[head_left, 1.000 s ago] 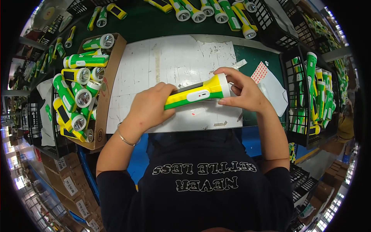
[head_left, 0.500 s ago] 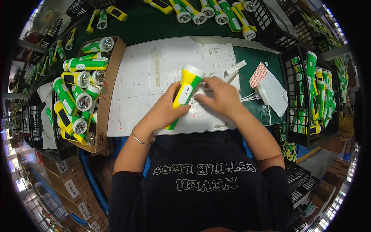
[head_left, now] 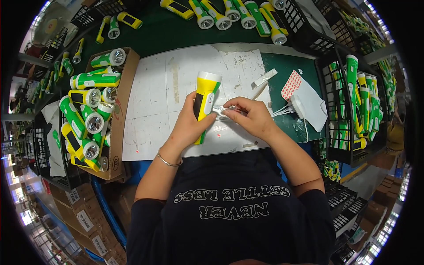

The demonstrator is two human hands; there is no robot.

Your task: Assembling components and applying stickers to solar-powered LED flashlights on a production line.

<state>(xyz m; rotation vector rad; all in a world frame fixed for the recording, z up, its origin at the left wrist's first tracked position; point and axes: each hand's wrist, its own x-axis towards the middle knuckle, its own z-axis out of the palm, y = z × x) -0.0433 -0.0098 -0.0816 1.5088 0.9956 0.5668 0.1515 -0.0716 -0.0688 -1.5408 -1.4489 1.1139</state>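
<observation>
A yellow and green flashlight with a white head stands tilted over the white board, its head pointing away from me. My left hand is closed round its body; a dark panel and a white switch plate show on it. Just right of the flashlight, my right hand pinches white cables near its side. Whether a plug touches the flashlight is hidden by the fingers. The cables run right to a round white device.
Left stands a cardboard box full of flashlights; right, a black crate holds more. Several flashlights lie along the far green table. A white block and a red-patterned sheet lie right on the worn white board.
The flashlight has turned in my left hand, so its dark panel now shows, and it has shifted slightly left. My right hand has moved down from its head to beside its body, fingers on the cables.
</observation>
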